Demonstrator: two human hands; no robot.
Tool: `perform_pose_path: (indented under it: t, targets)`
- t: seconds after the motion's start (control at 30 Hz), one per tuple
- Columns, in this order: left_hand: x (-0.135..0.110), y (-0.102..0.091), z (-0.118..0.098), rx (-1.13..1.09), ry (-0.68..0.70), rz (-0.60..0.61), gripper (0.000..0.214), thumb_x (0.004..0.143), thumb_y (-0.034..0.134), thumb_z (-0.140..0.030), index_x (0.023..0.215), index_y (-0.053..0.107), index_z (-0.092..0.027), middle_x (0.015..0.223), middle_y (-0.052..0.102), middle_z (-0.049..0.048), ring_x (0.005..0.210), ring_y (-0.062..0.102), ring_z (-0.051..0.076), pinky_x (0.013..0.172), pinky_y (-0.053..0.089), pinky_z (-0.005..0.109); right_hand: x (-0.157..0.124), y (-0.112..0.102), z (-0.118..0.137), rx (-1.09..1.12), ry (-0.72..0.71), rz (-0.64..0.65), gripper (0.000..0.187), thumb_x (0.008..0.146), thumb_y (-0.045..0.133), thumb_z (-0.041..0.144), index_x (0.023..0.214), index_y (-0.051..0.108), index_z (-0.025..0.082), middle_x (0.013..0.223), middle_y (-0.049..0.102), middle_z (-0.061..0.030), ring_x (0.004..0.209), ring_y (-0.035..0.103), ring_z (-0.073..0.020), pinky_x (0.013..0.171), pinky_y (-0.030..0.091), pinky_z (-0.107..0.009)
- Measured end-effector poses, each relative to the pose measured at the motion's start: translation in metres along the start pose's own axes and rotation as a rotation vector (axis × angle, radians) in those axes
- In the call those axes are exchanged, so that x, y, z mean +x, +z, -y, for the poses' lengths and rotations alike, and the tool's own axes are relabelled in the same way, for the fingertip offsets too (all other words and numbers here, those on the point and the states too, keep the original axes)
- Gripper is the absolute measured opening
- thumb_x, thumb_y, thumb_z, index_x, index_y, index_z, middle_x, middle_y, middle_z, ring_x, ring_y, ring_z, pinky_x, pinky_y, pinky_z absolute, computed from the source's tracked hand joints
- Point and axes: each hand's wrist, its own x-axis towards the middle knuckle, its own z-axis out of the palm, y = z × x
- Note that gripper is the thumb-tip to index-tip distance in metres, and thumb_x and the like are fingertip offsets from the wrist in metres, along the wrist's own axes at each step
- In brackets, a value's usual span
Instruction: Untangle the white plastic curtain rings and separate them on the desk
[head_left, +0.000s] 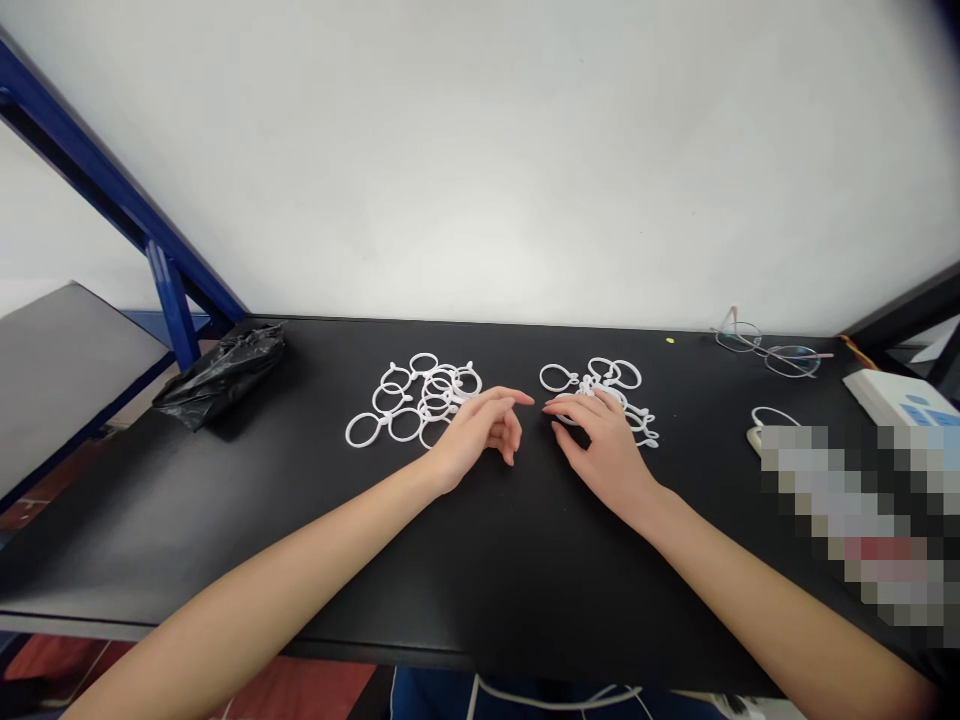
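Observation:
Two heaps of white plastic rings lie on the black table [465,560]. The left heap [420,398] holds several loose rings spread flat. The right heap [609,392] is smaller and more bunched. My left hand [484,432] hovers just right of the left heap, fingers loosely curled and pointing right, with nothing visible in them. My right hand [600,440] rests on the near edge of the right heap, fingers curled over a white ring [571,408] that shows at its fingertips. The two hands' fingertips almost meet between the heaps.
A crumpled black plastic bag [225,375] lies at the table's left end. Eyeglasses [772,350] lie at the back right, with a white box [896,398] and a blurred area to the right. A blue metal frame [169,290] stands left; a white wall rises behind.

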Motion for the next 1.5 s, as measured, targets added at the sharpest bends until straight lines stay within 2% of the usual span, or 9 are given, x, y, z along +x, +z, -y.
perform_pose_path:
  t: [0.13, 0.33, 0.47, 0.63, 0.8, 1.1, 1.23, 1.4, 1.5]
  targets:
    - [-0.002, 0.004, 0.002, 0.175, 0.024, 0.089, 0.026, 0.089, 0.052, -0.033, 0.103, 0.061, -0.013, 0.058, 0.056, -0.0025, 0.051, 0.054, 0.01, 0.05, 0.046, 0.021, 0.002, 0.0, -0.001, 0.048, -0.06, -0.103, 0.02, 0.089, 0.048, 0.008, 0.092, 0.063, 0.021, 0.092, 0.072, -0.0037, 0.084, 0.069, -0.0207, 0.097, 0.044, -0.049]
    - [-0.003, 0.005, 0.005, 0.295, 0.045, 0.098, 0.028, 0.094, 0.049, -0.039, 0.102, 0.06, -0.015, 0.063, 0.057, -0.0021, 0.052, 0.055, 0.009, 0.053, 0.047, 0.021, 0.002, -0.005, 0.009, 0.107, -0.161, -0.299, 0.017, 0.086, 0.058, 0.006, 0.086, 0.065, 0.022, 0.087, 0.074, -0.0034, 0.081, 0.07, -0.0197, 0.095, 0.051, -0.046]
    - [-0.006, 0.005, 0.003, 0.342, 0.061, 0.138, 0.036, 0.096, 0.044, -0.047, 0.103, 0.058, -0.015, 0.068, 0.059, -0.0013, 0.053, 0.057, 0.008, 0.055, 0.046, 0.021, 0.001, -0.009, 0.016, 0.205, -0.212, -0.349, 0.021, 0.084, 0.059, 0.003, 0.087, 0.066, 0.023, 0.089, 0.073, -0.0038, 0.085, 0.07, -0.0192, 0.08, 0.058, -0.035]
    - [-0.008, 0.007, 0.004, 0.36, 0.093, 0.165, 0.039, 0.094, 0.046, -0.052, 0.111, 0.054, -0.017, 0.089, 0.059, 0.0031, 0.066, 0.063, 0.011, 0.057, 0.048, 0.021, 0.0, -0.011, 0.024, 0.351, -0.307, -0.267, 0.024, 0.083, 0.059, 0.0, 0.09, 0.067, 0.021, 0.091, 0.073, -0.0051, 0.082, 0.07, -0.0173, 0.073, 0.059, -0.031]
    - [-0.008, 0.007, 0.004, 0.384, 0.139, 0.131, 0.045, 0.094, 0.048, -0.049, 0.13, 0.042, -0.024, 0.104, 0.054, 0.0045, 0.074, 0.059, 0.011, 0.057, 0.052, 0.021, -0.001, -0.008, 0.03, 0.449, -0.25, -0.164, 0.02, 0.083, 0.062, 0.004, 0.09, 0.066, 0.022, 0.085, 0.068, -0.003, 0.072, 0.066, -0.0133, 0.064, 0.057, -0.025]
    - [-0.007, 0.007, 0.007, 0.401, 0.131, 0.088, 0.043, 0.098, 0.035, -0.051, 0.124, 0.051, -0.021, 0.085, 0.055, 0.0015, 0.073, 0.056, 0.012, 0.059, 0.054, 0.022, -0.002, -0.005, 0.029, 0.521, -0.21, -0.042, 0.017, 0.083, 0.061, 0.007, 0.092, 0.064, 0.022, 0.086, 0.068, -0.0028, 0.078, 0.067, -0.015, 0.072, 0.057, -0.028]
    - [-0.009, 0.008, 0.006, 0.428, 0.159, 0.115, 0.038, 0.098, 0.04, -0.048, 0.123, 0.052, -0.021, 0.086, 0.056, 0.0017, 0.073, 0.058, 0.012, 0.059, 0.054, 0.021, -0.002, -0.007, 0.028, 0.557, -0.155, -0.062, 0.015, 0.083, 0.061, 0.009, 0.09, 0.064, 0.022, 0.083, 0.068, -0.0021, 0.075, 0.066, -0.0158, 0.071, 0.056, -0.031]
    - [-0.012, 0.011, 0.006, 0.521, 0.22, 0.095, 0.037, 0.092, 0.055, -0.042, 0.124, 0.055, -0.022, 0.107, 0.058, 0.0074, 0.088, 0.059, 0.016, 0.056, 0.052, 0.018, -0.002, -0.01, 0.023, 0.587, 0.005, -0.192, 0.013, 0.086, 0.059, 0.015, 0.095, 0.065, 0.022, 0.083, 0.067, -0.0037, 0.076, 0.066, -0.0183, 0.069, 0.057, -0.033]
    - [-0.012, 0.011, 0.007, 0.581, 0.246, 0.059, 0.038, 0.087, 0.063, -0.04, 0.12, 0.059, -0.021, 0.107, 0.061, 0.0078, 0.089, 0.059, 0.016, 0.056, 0.05, 0.018, -0.001, -0.012, 0.022, 0.518, -0.032, -0.171, 0.013, 0.085, 0.062, 0.016, 0.096, 0.068, 0.022, 0.084, 0.068, -0.0037, 0.076, 0.066, -0.0184, 0.069, 0.056, -0.034]
